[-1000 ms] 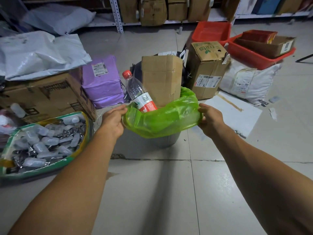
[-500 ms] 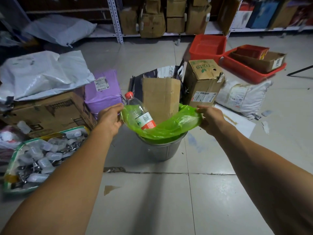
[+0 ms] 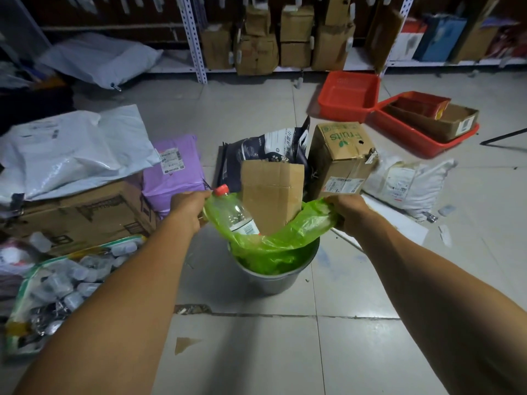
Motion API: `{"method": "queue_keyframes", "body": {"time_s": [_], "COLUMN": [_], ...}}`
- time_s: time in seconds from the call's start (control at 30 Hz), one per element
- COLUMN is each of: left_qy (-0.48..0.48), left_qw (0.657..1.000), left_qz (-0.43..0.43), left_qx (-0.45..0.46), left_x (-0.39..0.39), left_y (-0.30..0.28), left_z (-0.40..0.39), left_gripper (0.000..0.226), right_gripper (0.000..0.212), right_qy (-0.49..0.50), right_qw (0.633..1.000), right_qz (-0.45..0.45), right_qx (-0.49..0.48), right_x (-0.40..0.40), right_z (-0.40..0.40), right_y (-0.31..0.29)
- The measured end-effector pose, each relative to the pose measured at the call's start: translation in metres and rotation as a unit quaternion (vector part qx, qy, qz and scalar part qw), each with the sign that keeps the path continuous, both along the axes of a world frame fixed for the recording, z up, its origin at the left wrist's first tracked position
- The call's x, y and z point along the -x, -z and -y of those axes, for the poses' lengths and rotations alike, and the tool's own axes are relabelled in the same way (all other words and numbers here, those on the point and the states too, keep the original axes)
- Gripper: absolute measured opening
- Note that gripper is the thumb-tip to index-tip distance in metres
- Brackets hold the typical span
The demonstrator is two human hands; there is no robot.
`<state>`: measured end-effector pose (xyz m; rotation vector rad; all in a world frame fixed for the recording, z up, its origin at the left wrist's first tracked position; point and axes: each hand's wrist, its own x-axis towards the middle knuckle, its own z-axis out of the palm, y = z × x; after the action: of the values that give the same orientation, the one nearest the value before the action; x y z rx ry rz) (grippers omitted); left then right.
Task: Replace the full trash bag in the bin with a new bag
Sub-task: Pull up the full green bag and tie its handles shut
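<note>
A green trash bag [image 3: 288,238] sits partly lifted out of a round metal bin [image 3: 271,282] on the tiled floor. A clear plastic bottle with a red cap [image 3: 233,209] and a flattened cardboard box [image 3: 271,192] stick out of the bag's mouth. My left hand [image 3: 188,206] grips the bag's left edge. My right hand [image 3: 346,212] grips its right edge. The bag's lower part still hangs inside the bin, whose near rim shows bare.
A "Fruits" carton [image 3: 339,158] and a dark printed sack [image 3: 262,152] stand just behind the bin. Purple parcel [image 3: 174,169], big carton [image 3: 82,212] and a bag of small bottles [image 3: 65,286] lie left. Red crates [image 3: 348,95] and a white sack [image 3: 405,181] lie right.
Both hands have pulled the green bag's edges upward, off the bin's rim. The metal rim and the bag's green inside now show. The view has pulled back and higher.
</note>
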<state>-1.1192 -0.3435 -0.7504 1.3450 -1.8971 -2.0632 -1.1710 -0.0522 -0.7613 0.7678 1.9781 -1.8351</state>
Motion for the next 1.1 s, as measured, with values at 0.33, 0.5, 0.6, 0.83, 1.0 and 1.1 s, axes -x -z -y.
{"method": "queue_keyframes", "body": {"time_s": [0.33,0.5,0.6,0.83,1.0,1.1], "left_qy": [-0.116,-0.056,0.006,0.141,0.175,0.141], "left_qw": [0.992,0.996,0.996,0.976,0.968,0.971], "left_qz": [-0.058,-0.013,0.017,0.093,0.073,0.044], "left_qx": [0.001,0.072,0.088,0.139,0.162,0.186], "left_x": [0.018,0.015,0.010,-0.004,-0.004,0.005], "left_y": [-0.013,-0.014,-0.022,-0.029,-0.016,-0.004], "left_z": [-0.019,-0.013,-0.008,-0.005,-0.003,0.001], "left_gripper": [0.013,0.020,0.028,0.014,0.017,0.011], "right_gripper": [0.022,0.024,0.029,0.010,0.004,0.017], "right_qy": [0.062,0.047,0.027,0.018,-0.009,-0.016], "right_qw": [0.991,0.982,0.982,0.983,0.986,0.986], "right_qz": [-0.054,-0.113,-0.128,-0.092,-0.083,-0.086], "right_qx": [0.105,0.143,0.136,0.158,0.141,0.142], "right_x": [0.017,0.023,0.021,0.012,0.007,0.009], "right_z": [0.030,0.032,0.032,0.032,0.031,0.032], "right_y": [-0.019,-0.037,-0.044,-0.062,-0.061,-0.062]}}
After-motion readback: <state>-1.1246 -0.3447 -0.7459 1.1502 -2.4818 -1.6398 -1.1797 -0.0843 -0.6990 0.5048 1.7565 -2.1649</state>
